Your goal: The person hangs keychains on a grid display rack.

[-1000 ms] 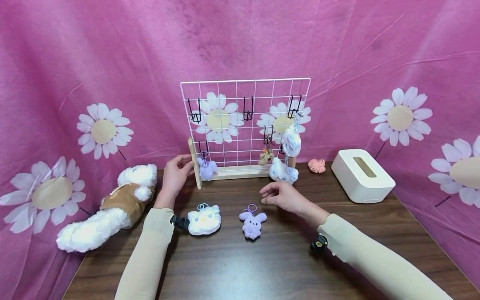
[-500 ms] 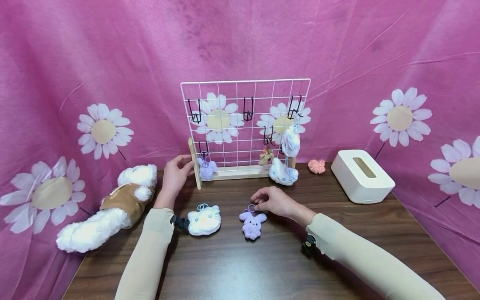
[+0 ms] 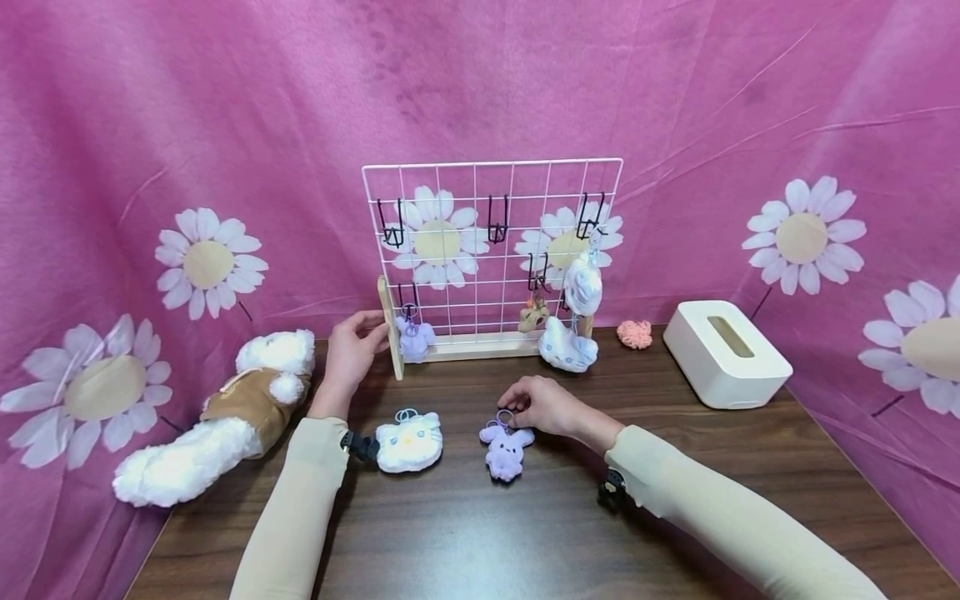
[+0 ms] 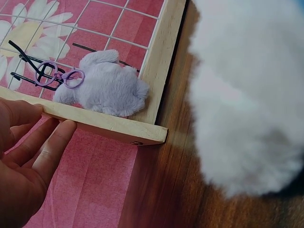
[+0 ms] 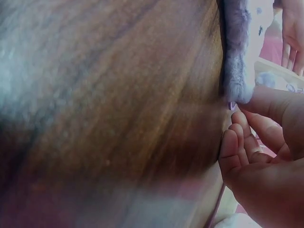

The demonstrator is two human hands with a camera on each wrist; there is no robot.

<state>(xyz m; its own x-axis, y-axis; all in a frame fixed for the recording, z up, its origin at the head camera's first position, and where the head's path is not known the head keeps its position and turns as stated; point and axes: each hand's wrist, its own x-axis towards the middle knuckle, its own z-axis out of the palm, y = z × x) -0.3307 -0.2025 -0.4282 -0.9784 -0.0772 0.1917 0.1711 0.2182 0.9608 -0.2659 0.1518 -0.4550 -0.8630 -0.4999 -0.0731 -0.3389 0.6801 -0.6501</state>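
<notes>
Near the desk's (image 3: 480, 533) back edge, only the wrist view shows left hand (image 4: 23, 171) fingertips (image 4: 66, 128) touching the rack (image 4: 107, 122). Right hand (image 3: 551, 407), earlier apart, pinches the bunny's (image 3: 505, 458) ring (image 5: 232, 106)

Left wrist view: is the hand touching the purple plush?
No, the left hand touches the rack's wooden side, and the purple plush is clear of that hand.

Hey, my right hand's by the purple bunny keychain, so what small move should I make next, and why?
I'd probably have your right hand pinch the purple ring snugly: its fingertips are right at it, and the purple bunny keychain lies on the table, ring toward the grid rack.
</notes>
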